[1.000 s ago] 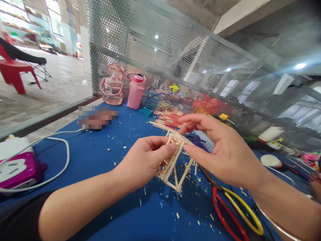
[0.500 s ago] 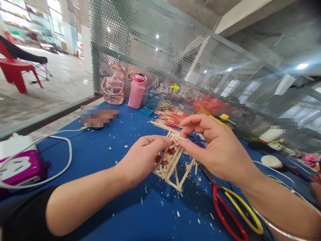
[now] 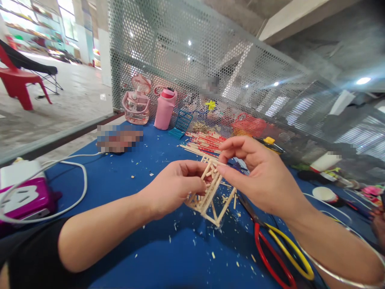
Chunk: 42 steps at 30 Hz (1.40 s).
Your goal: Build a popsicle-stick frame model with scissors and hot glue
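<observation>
A small framework of glued wooden sticks (image 3: 210, 196) is held tilted above the blue table, at the middle of the view. My left hand (image 3: 180, 182) grips its left side, thumb on the near face and some fingers hidden behind it. At its upper right corner my right hand (image 3: 252, 170) pinches the end of the frame between thumb and index finger. Scissors (image 3: 264, 237) with one red and one yellow handle lie below my right hand. Behind the frame lies a pile of red-tipped sticks (image 3: 204, 141).
Wood scraps litter the blue table (image 3: 120, 176). A pink bottle (image 3: 165, 109), a clear pink jug (image 3: 136, 106) and a blue rack (image 3: 181, 124) stand by the perforated metal screen (image 3: 180, 52). A white cable (image 3: 86, 180) runs past a purple-and-white box (image 3: 27, 196) at left.
My left thumb has shifted down from the top of the frame to its left side. The frame has tilted slightly; my right hand keeps its pinch.
</observation>
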{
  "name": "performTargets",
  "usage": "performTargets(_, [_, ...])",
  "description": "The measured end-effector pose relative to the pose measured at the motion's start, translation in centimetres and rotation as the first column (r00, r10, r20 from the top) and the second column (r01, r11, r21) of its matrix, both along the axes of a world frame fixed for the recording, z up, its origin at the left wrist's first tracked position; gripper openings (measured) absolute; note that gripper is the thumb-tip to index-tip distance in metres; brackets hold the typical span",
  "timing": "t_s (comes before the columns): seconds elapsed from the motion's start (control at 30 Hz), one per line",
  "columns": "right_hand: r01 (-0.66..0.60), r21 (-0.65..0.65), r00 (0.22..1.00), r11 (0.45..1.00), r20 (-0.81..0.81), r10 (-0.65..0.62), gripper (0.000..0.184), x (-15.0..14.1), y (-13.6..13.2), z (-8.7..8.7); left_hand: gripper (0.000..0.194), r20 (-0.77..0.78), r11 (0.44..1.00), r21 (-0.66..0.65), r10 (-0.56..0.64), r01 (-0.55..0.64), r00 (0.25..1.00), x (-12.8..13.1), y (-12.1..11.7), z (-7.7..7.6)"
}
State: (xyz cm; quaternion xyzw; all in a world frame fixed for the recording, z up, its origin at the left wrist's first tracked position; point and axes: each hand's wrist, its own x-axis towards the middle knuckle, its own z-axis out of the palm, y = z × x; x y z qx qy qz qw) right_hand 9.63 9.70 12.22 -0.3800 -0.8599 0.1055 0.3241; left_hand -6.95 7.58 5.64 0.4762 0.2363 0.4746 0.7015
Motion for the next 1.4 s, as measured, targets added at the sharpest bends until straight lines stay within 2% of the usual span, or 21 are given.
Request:
performTargets(0.1, [-0.011, 0.015, 1.0, 1.0, -0.024, 0.012, 0.024, 0.02, 0.35, -0.1, 0.037, 0.093, 0.998, -0.051, -0.019, 0.023, 0.996, -0.3, 0.43, 0.01])
performTargets(0.23, [-0.031, 0.013, 0.998, 0.999, -0.056, 0.031, 0.025, -0.01, 0.79, -0.18, 0.033, 0.184, 0.992, -0.118, 0.068, -0.046, 0.981, -0.46, 0.69, 0.33])
performTargets(0.3, [-0.034, -0.006, 0.998, 0.999, -0.055, 0.033, 0.025, -0.08, 0.92, -0.17, 0.037, 0.174, 0.989, -0.126, 0.102, -0.081, 0.979, -0.42, 0.62, 0.47])
performTargets(0.47, [-0.067, -0.051, 0.995, 0.996, -0.075, 0.063, 0.025, -0.18, 1.07, -0.15, 0.05, 0.145, 0.993, -0.08, 0.095, -0.084, 0.985, -0.28, 0.45, 0.41])
performTargets(0.67, [-0.143, -0.21, 0.973, 0.967, -0.208, 0.099, 0.024, -0.04, 0.81, -0.12, 0.048, 0.133, 0.994, -0.051, 0.107, -0.102, 0.985, -0.28, 0.61, 0.09])
performTargets(0.97, [-0.06, -0.168, 0.991, 0.984, -0.128, 0.038, 0.035, -0.23, 0.72, -0.44, 0.047, 0.141, 0.992, -0.028, 0.126, -0.124, 0.982, -0.15, 0.49, 0.13])
performTargets(1.4, [-0.11, -0.276, 0.957, 0.955, -0.289, 0.027, 0.036, -0.68, 0.93, -0.86, 0.05, 0.201, 0.989, -0.09, 0.134, -0.118, 0.97, -0.18, 0.41, 0.33])
